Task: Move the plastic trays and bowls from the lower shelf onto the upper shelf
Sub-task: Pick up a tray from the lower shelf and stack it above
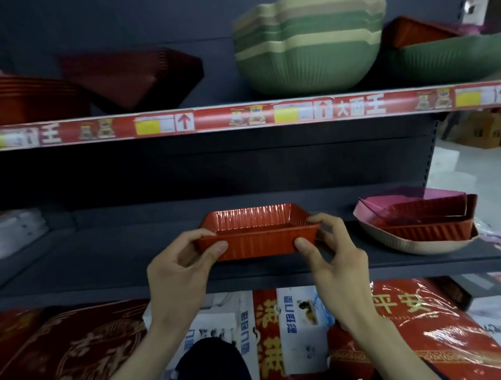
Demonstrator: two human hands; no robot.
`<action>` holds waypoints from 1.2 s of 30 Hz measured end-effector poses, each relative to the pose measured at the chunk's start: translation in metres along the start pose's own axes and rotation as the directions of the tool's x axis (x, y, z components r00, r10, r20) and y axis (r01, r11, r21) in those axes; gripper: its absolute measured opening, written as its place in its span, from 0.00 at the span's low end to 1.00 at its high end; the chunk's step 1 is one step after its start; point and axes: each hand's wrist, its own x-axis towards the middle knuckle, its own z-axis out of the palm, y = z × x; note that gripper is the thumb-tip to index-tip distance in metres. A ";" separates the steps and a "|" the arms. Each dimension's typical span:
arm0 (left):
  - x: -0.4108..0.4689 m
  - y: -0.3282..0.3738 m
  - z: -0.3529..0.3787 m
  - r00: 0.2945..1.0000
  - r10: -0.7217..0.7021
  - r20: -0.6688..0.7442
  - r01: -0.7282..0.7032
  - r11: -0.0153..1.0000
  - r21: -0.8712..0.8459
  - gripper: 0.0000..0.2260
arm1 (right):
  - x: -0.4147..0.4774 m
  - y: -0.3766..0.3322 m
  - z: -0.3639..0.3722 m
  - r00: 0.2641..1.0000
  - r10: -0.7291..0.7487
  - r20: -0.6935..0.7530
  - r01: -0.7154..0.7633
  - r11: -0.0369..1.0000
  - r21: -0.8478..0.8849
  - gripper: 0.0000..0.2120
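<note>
A red ribbed plastic tray (258, 232) sits at the middle of the dark lower shelf (96, 268). My left hand (183, 268) grips its left end and my right hand (330, 252) grips its right end, thumbs on the near wall. At the right of the lower shelf a beige and pink bowl (403, 243) holds stacked red trays (425, 221). On the upper shelf (235, 118) stand a stack of green and beige bowls (308, 47), a wide green bowl (451, 57), and dark red tray stacks (17, 96).
White wrapped packs (3, 234) lie at the left of the lower shelf. Below it sit red printed mats (59, 358) and boxed goods (300, 324). Cardboard boxes (490, 130) stand on the floor at the far right.
</note>
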 end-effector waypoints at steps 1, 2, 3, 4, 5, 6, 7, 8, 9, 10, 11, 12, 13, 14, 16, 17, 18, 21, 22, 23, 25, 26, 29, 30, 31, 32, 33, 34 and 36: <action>-0.002 0.006 -0.007 1.000 0.016 -0.003 -0.016 1.000 0.007 0.07 | -0.002 -0.007 0.001 1.000 -0.010 0.005 0.010 1.000 0.002 0.15; -0.003 0.012 -0.013 0.999 0.031 -0.006 -0.031 0.999 0.007 0.07 | -0.004 -0.013 0.001 1.000 -0.020 0.005 0.020 1.000 0.008 0.15; -0.005 0.019 -0.018 0.999 0.049 -0.008 -0.049 0.999 0.003 0.07 | -0.006 -0.020 0.001 1.000 -0.027 0.005 0.027 0.999 0.017 0.15; -0.007 0.026 -0.024 0.998 0.069 -0.010 -0.069 0.998 0.001 0.07 | -0.008 -0.027 0.001 0.999 -0.039 0.006 0.039 0.999 0.024 0.15; -0.009 0.033 -0.029 0.996 0.086 -0.013 -0.086 0.996 -0.001 0.07 | -0.011 -0.034 0.002 0.998 -0.055 0.009 0.055 0.998 0.030 0.14; -0.011 0.039 -0.034 0.995 0.097 -0.016 -0.097 0.995 -0.004 0.07 | -0.012 -0.042 0.002 0.998 -0.068 0.011 0.068 0.997 0.037 0.14; -0.012 0.045 -0.040 0.995 0.103 -0.020 -0.103 0.995 -0.007 0.07 | -0.015 -0.050 0.002 0.997 -0.076 0.011 0.076 0.996 0.047 0.14; -0.014 0.052 -0.045 0.993 0.111 -0.028 -0.112 0.994 -0.009 0.07 | -0.017 -0.059 0.003 0.996 -0.086 0.008 0.085 0.995 0.053 0.14; -0.016 0.058 -0.051 0.991 0.126 -0.039 -0.126 0.992 -0.011 0.07 | -0.019 -0.068 0.003 0.995 -0.101 0.004 0.100 0.993 0.056 0.14; -0.017 0.065 -0.057 0.988 0.143 -0.051 -0.144 0.990 -0.014 0.08 | -0.020 -0.077 0.002 0.993 -0.116 0.001 0.116 0.992 0.054 0.13; -0.019 0.072 -0.063 0.985 0.163 -0.063 -0.164 0.986 -0.016 0.08 | -0.022 -0.087 0.002 0.991 -0.130 0.001 0.130 0.990 0.053 0.13; -0.019 0.080 -0.069 0.980 0.184 -0.074 -0.185 0.983 -0.015 0.09 | -0.024 -0.097 0.002 0.989 -0.145 0.003 0.144 0.988 0.055 0.14; -0.020 0.088 -0.075 0.975 0.204 -0.085 -0.206 0.978 -0.014 0.09 | -0.025 -0.107 0.002 0.987 -0.163 0.007 0.162 0.985 0.062 0.14; -0.020 0.096 -0.082 0.971 0.220 -0.096 -0.222 0.975 -0.013 0.09 | -0.025 -0.116 0.002 0.984 -0.181 0.010 0.179 0.981 0.073 0.14; -0.018 0.113 -0.095 0.962 0.248 -0.114 -0.251 0.968 -0.013 0.10 | -0.026 -0.135 0.002 0.977 -0.213 0.019 0.210 0.972 0.106 0.14; -0.017 0.122 -0.100 0.957 0.261 -0.124 -0.265 0.964 -0.016 0.10 | -0.026 -0.145 0.002 0.973 -0.230 0.022 0.226 0.966 0.122 0.14; -0.016 0.131 -0.106 0.952 0.275 -0.133 -0.280 0.960 -0.020 0.10 | -0.025 -0.154 0.003 0.968 -0.250 0.021 0.245 0.960 0.134 0.14; -0.009 0.156 -0.123 0.932 0.333 -0.145 -0.339 0.940 -0.020 0.10 | -0.022 -0.181 0.007 0.954 -0.300 0.005 0.295 0.941 0.166 0.16; -0.005 0.162 -0.129 0.926 0.349 -0.146 -0.355 0.935 -0.016 0.11 | -0.020 -0.189 0.009 0.950 -0.312 -0.004 0.307 0.935 0.177 0.16; -0.001 0.168 -0.135 0.920 0.362 -0.149 -0.367 0.930 -0.008 0.11 | -0.017 -0.197 0.011 0.946 -0.325 -0.015 0.322 0.928 0.185 0.16; 0.010 0.175 -0.146 0.912 0.380 -0.155 -0.383 0.924 0.011 0.11 | -0.008 -0.210 0.017 0.936 -0.351 -0.029 0.349 0.916 0.199 0.16; 0.016 0.178 -0.151 0.911 0.380 -0.162 -0.383 0.924 0.015 0.11 | -0.004 -0.216 0.021 0.934 -0.357 -0.031 0.356 0.912 0.206 0.16; 0.034 0.181 -0.166 0.899 0.401 -0.176 -0.400 0.916 0.042 0.09 | 0.012 -0.228 0.035 0.926 -0.376 -0.023 0.373 0.907 0.196 0.15; 0.040 0.182 -0.172 0.892 0.414 -0.183 -0.410 0.910 0.060 0.09 | 0.018 -0.232 0.041 0.921 -0.389 -0.015 0.385 0.904 0.186 0.14; 0.047 0.182 -0.177 0.885 0.425 -0.191 -0.419 0.905 0.074 0.09 | 0.024 -0.235 0.047 0.914 -0.406 -0.007 0.400 0.899 0.178 0.14; 0.053 0.181 -0.183 0.880 0.433 -0.197 -0.425 0.901 0.080 0.10 | 0.030 -0.238 0.053 0.907 -0.421 -0.001 0.414 0.893 0.174 0.14; 0.060 0.180 -0.188 0.878 0.436 -0.198 -0.428 0.900 0.083 0.10 | 0.035 -0.240 0.060 0.900 -0.435 0.003 0.428 0.888 0.167 0.14; 0.067 0.179 -0.193 0.879 0.435 -0.196 -0.427 0.900 0.083 0.11 | 0.041 -0.242 0.067 0.894 -0.448 0.006 0.442 0.883 0.156 0.14; 0.078 0.178 -0.203 0.881 0.435 -0.186 -0.427 0.901 0.083 0.12 | 0.053 -0.246 0.080 0.879 -0.476 0.009 0.470 0.871 0.144 0.14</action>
